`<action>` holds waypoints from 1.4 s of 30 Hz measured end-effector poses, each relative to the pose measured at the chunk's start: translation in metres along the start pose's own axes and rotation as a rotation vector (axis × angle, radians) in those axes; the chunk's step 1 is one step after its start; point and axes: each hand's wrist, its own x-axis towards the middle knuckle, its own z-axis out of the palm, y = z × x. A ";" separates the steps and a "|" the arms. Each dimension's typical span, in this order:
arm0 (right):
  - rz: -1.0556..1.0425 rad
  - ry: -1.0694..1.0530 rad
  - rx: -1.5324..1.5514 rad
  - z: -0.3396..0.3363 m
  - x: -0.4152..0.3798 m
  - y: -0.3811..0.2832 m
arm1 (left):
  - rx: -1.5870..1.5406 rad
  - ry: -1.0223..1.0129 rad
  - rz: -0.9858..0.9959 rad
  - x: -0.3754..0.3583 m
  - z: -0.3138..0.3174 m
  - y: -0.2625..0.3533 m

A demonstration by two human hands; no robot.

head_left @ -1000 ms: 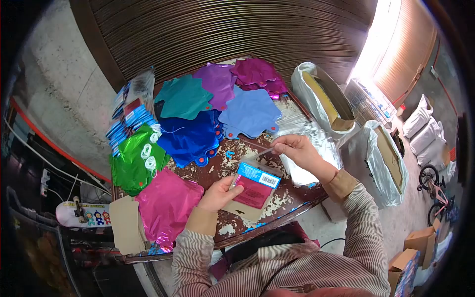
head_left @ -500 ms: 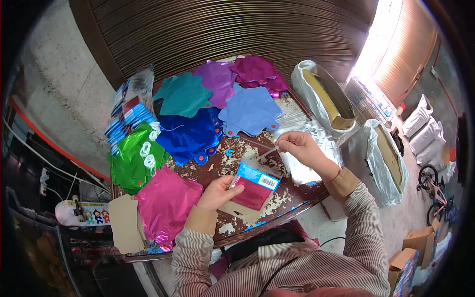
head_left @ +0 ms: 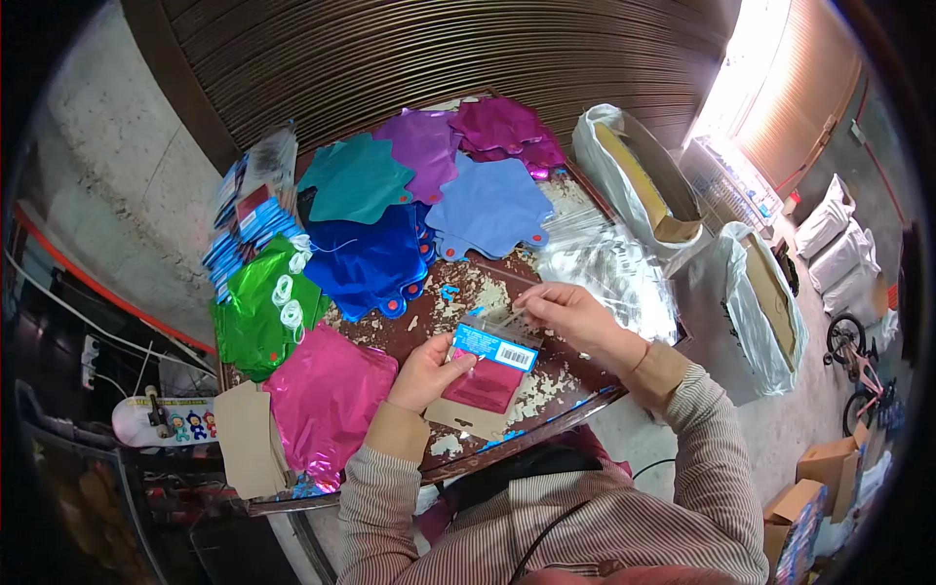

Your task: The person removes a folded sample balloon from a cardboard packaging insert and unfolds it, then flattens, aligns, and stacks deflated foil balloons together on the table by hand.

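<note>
My left hand (head_left: 429, 372) grips a clear plastic packet (head_left: 485, 393) by its left side, thumb lying on the front. Inside it are folded magenta foil and a blue barcode label (head_left: 494, 349), and brown card with a hanging slot shows at its lower edge. At the packet's top, my right hand (head_left: 570, 314) is closed, thumb and forefinger pinched at the clear plastic flap (head_left: 497, 327). Right of that hand lies a stack of clear bags (head_left: 614, 278). A pink foil sheet stack (head_left: 327, 400) lies left of my left hand.
Blue (head_left: 366, 263), green (head_left: 258, 322), teal (head_left: 356, 177) and other foil sheets cover much of the worn table (head_left: 546, 390). White cords (head_left: 283, 291) lie on the green pile. Labelled packets (head_left: 253, 229) stand at the back left, brown cards (head_left: 249, 439) at front left. Lined boxes (head_left: 751, 312) stand right.
My right hand has moved left and slightly down, closer to the packet's top. The packet has shifted slightly left in my left hand.
</note>
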 end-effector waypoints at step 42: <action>0.030 0.132 -0.013 0.022 0.035 0.029 | -0.023 0.177 -0.064 0.004 0.004 -0.001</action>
